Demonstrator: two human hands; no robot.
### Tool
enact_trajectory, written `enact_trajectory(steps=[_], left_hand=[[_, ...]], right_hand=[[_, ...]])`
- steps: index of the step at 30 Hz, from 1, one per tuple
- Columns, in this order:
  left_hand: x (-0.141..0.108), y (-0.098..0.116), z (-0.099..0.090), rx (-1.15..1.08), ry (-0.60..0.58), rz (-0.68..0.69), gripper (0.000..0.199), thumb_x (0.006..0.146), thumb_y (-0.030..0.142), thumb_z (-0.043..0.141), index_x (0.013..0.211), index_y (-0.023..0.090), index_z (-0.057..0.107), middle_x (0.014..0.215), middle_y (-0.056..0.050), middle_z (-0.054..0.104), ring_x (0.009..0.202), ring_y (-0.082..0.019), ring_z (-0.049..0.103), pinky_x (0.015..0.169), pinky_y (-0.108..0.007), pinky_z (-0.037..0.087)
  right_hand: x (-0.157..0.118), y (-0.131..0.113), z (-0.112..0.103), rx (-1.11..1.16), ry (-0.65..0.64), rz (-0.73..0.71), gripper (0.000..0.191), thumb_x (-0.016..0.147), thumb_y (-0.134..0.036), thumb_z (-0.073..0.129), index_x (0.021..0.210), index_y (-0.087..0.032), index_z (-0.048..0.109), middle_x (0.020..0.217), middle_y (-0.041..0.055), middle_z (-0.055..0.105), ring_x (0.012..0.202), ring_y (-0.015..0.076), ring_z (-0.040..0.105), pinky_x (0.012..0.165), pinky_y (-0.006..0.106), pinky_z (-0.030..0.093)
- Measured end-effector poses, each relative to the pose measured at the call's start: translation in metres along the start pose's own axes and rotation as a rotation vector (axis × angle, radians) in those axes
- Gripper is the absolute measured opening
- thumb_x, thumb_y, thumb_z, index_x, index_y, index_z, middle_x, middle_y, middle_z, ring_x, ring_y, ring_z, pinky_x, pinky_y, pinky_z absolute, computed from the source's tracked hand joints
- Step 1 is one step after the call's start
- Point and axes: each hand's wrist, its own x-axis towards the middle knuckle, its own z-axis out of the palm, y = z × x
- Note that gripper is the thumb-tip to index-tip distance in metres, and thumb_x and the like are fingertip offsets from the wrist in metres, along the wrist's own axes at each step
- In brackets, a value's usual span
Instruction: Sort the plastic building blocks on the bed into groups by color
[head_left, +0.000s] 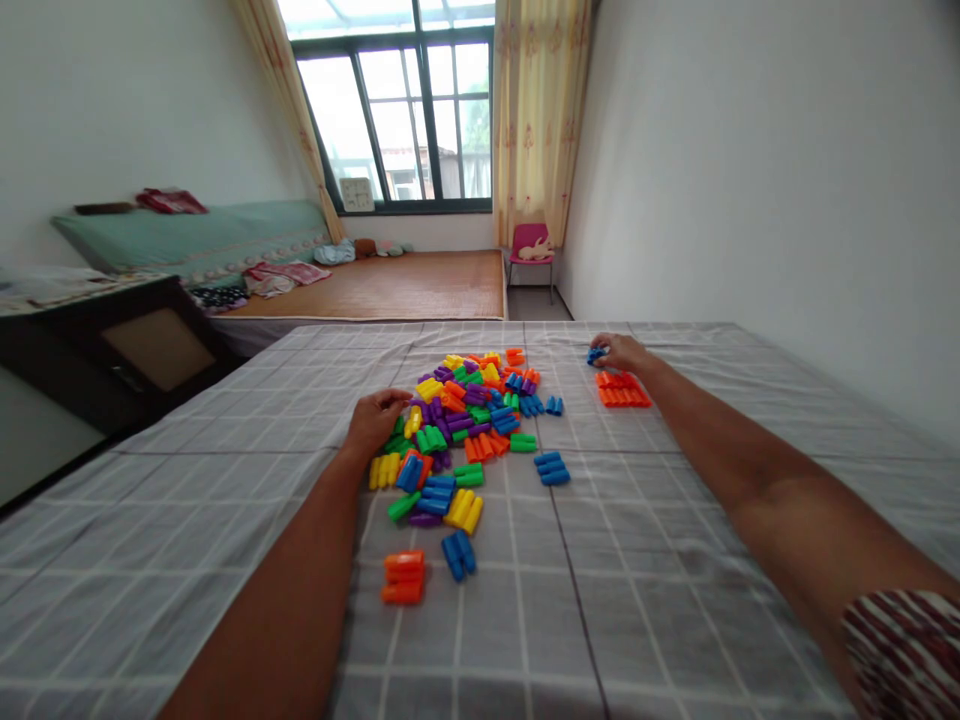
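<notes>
A heap of plastic pieces [457, 425] in orange, blue, green, yellow and purple lies on the grey checked cloth [645, 600]. My left hand [377, 418] rests at the heap's left edge, fingers bent together over the pieces; whatever they may hold is hidden. Farther right, my right hand [621, 351] has its fingers closed on a blue piece [596, 355]. Just in front of that hand lie orange pieces [624, 390], lined up side by side in a block. Nearer me are a loose orange piece [403, 577] and a blue piece [459, 555].
Another blue piece [552, 468] lies between the heap and the near middle of the cloth. Beyond the cloth's far edge stand a low bed [420, 283] and a pink chair [531, 240]. A dark cabinet [150, 345] is at the left.
</notes>
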Motion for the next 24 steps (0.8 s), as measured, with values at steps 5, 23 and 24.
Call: enact_trajectory(steps=[5, 23, 24], left_hand=[[0.002, -0.005, 0.001, -0.013, -0.011, 0.003, 0.025, 0.071, 0.025, 0.056, 0.086, 0.017, 0.075, 0.068, -0.001, 0.071, 0.058, -0.014, 0.062, 0.055, -0.022, 0.049], [0.010, -0.017, 0.001, -0.056, 0.050, 0.047, 0.026, 0.072, 0.023, 0.054, 0.087, 0.016, 0.074, 0.089, -0.004, 0.075, 0.083, -0.017, 0.068, 0.078, -0.026, 0.053], [0.010, -0.018, 0.001, -0.069, 0.053, 0.053, 0.026, 0.073, 0.022, 0.054, 0.088, 0.015, 0.074, 0.089, -0.005, 0.075, 0.083, -0.017, 0.068, 0.079, -0.026, 0.053]], right_hand=[[0.001, 0.008, -0.002, 0.107, -0.047, -0.019, 0.057, 0.066, -0.031, 0.074, 0.120, -0.020, 0.063, 0.113, 0.0079, 0.070, 0.086, 0.0180, 0.067, 0.076, 0.027, 0.051], [-0.014, -0.015, -0.025, 0.012, -0.028, -0.031, 0.059, 0.070, -0.029, 0.072, 0.127, -0.020, 0.061, 0.101, 0.0075, 0.072, 0.081, 0.0222, 0.067, 0.072, 0.030, 0.050], [-0.017, -0.028, -0.030, -0.002, 0.014, -0.051, 0.056, 0.072, -0.029, 0.071, 0.127, -0.019, 0.061, 0.103, 0.0083, 0.072, 0.081, 0.0221, 0.066, 0.072, 0.030, 0.049]])
